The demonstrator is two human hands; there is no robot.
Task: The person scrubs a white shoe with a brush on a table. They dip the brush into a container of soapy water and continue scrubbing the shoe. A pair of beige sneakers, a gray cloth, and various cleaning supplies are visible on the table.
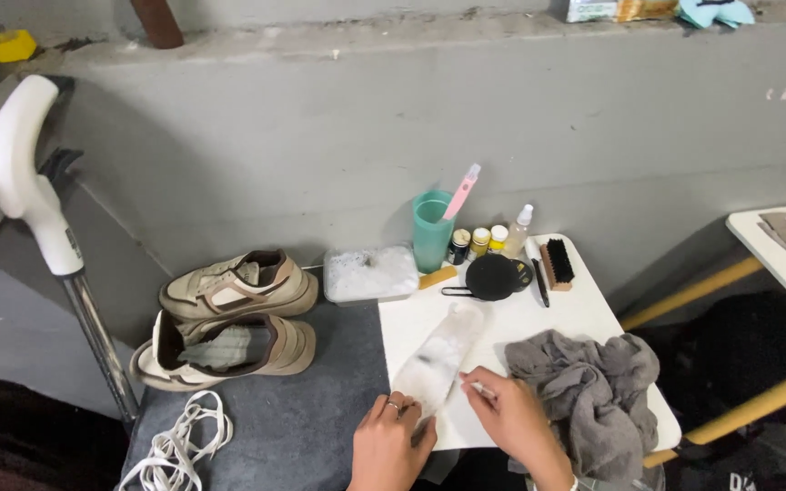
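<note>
A white, smudged shoe insole (441,355) lies diagonally on the white board (584,314). My left hand (390,441), a ring on one finger, rests on the insole's near end and holds it down. My right hand (511,418) sits just right of the insole, fingers pinched on a small thin white object (482,389) whose kind I cannot tell. A crumpled grey cloth (598,386) lies right beside my right hand.
Two beige-and-brown sneakers (234,318) lie on a grey mat (311,418), white laces (179,445) at its near left corner. At the back stand a teal cup with a pink toothbrush (432,227), small bottles (488,238), a black round brush (491,277), a bristle brush (557,264) and a tub (370,271). A crutch (38,200) leans at left.
</note>
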